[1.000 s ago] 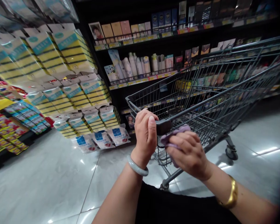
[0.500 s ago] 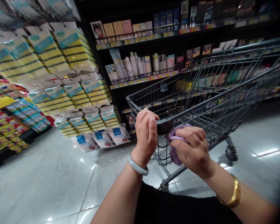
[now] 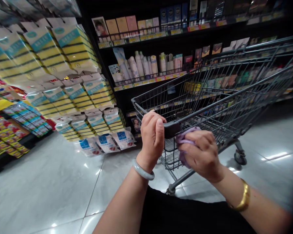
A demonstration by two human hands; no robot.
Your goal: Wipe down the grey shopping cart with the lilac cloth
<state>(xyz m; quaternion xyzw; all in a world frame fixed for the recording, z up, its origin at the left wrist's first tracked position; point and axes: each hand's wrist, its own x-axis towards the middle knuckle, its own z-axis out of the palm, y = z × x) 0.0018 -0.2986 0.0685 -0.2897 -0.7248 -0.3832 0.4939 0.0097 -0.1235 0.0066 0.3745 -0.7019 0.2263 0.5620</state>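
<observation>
A grey wire shopping cart (image 3: pixel 222 87) stands in front of me in a shop aisle. My left hand (image 3: pixel 151 136) is wrapped round the left end of its dark handle (image 3: pixel 171 129), a pale bangle on the wrist. My right hand (image 3: pixel 200 156) is closed on a purple cloth (image 3: pixel 184 140) and presses it against the handle just right of the left hand. A gold bangle sits on the right wrist. The cart's basket looks empty.
Stacks of yellow and blue sponge packs (image 3: pixel 63 65) hang on the left, with bagged goods (image 3: pixel 104 143) on the floor below. Dark shelves (image 3: pixel 161 55) with bottles and boxes run behind the cart. The floor (image 3: pixel 51 188) is glossy pale tile.
My right hand has slid the purple cloth a little up and along the handle. The left hand keeps its grip, and the view has shifted slightly.
</observation>
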